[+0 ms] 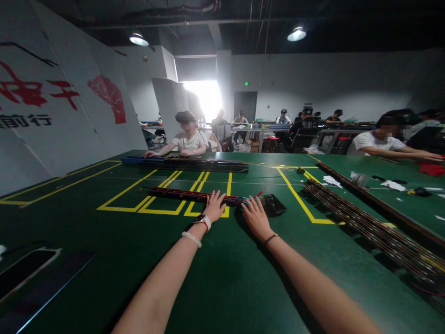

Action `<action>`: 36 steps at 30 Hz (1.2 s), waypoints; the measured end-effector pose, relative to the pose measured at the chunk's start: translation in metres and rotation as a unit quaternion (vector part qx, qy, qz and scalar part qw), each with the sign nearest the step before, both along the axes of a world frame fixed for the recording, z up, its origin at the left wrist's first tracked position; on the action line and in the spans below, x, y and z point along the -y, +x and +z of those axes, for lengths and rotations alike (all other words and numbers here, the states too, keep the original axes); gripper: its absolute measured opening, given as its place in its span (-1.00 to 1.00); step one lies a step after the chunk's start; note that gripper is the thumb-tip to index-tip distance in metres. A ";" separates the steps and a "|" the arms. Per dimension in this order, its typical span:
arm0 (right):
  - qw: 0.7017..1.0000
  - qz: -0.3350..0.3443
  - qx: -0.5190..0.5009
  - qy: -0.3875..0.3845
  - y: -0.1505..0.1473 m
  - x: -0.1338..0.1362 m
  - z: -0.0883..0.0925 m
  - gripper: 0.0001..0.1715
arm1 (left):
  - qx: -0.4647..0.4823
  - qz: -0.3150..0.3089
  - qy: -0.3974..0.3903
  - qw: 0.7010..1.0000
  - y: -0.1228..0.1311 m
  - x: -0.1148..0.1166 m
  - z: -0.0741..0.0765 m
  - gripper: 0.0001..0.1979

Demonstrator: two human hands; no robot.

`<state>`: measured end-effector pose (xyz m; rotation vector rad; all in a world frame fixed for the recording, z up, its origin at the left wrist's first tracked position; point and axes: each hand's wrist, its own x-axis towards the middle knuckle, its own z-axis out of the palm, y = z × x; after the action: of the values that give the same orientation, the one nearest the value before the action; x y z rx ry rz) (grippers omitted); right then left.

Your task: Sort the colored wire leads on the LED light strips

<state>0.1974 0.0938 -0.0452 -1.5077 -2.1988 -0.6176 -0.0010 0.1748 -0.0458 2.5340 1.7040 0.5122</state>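
Observation:
A long dark bundle with red and blue wires lies crosswise on the green table, over yellow tape outlines. My left hand rests on the bundle with its fingers spread. At the bundle's right end, my right hand lies with fingers stretched out, its fingertips touching the loose wire ends. Both hands look open, palms down; what lies under the fingers is hidden. Just right of my right hand sits a small black tray.
Long thin rods lie in a bundle on the right, beside a long dark strip. Across the table are long black bars and a seated person. A phone-like black object is at near left; another person sits right.

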 end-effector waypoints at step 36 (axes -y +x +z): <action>0.952 -0.292 -0.058 0.064 0.204 0.072 -0.001 -0.68 | 0.134 -0.028 -0.192 0.972 -0.028 0.077 0.024 -0.30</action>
<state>0.4013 0.0218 -0.0460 -2.0719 -1.5767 -0.8015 -0.0294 0.0983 -0.0220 2.1252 1.4665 0.4457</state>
